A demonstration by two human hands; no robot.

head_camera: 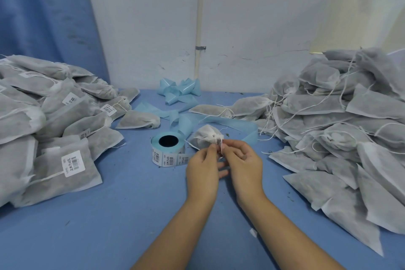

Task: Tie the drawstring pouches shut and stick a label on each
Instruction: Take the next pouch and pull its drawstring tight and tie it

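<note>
Centrally, head view: pouch (205,136) on blue table (109,215), just right of label roll (167,149), mouth gathered. Left hand (202,167): thumb and forefinger pinched together on drawstring (221,146). Right hand (242,160): fingers curled, pinching the same drawstring. Knot hidden behind fingertips; whether tied, cannot tell. Labelled pile (43,116) left, unlabelled pile (339,116) right, both cut off at frame edges.

small packing workroom, heaps of filled pouches (341,116), barcode label roll (168,149), blue table (109,215)
</note>
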